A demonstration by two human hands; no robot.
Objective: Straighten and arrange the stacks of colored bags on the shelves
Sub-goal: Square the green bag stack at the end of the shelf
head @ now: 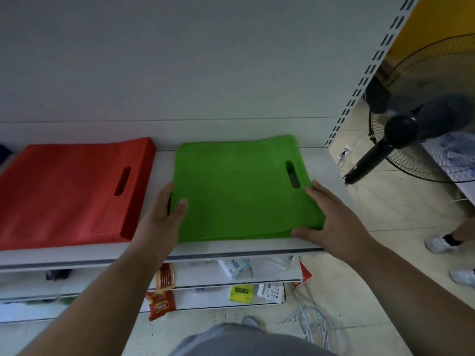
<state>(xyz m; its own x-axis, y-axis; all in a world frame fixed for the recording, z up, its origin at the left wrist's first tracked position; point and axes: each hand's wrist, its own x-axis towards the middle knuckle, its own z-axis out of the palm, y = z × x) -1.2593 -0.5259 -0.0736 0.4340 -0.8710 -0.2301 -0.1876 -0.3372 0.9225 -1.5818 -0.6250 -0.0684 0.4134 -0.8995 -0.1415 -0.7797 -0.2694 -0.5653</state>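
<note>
Head view, left to right: red bag stack (pixel 69 191) squared on shelf (pixel 231 253), looks done. Our left hand (pixel 164 214), fingers straight, together, presses left edge of green bag stack (pixel 239 191). Our right hand (pixel 331 217), fingers spread, flat on front-right corner. We judge green stack nearly aligned; final nudge left.

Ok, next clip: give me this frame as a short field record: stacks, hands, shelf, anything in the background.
green stack: green bag stack, flat on the shelf, handle cutout toward the right
red stack: red bag stack, left of the green one, apart from it
left hand: left hand, fingers straight, against the green stack's left edge
right hand: right hand, fingers straight, at the stack's front right corner
shelf: white shelf; packets on lower shelves
background: black standing fan to the right
</note>
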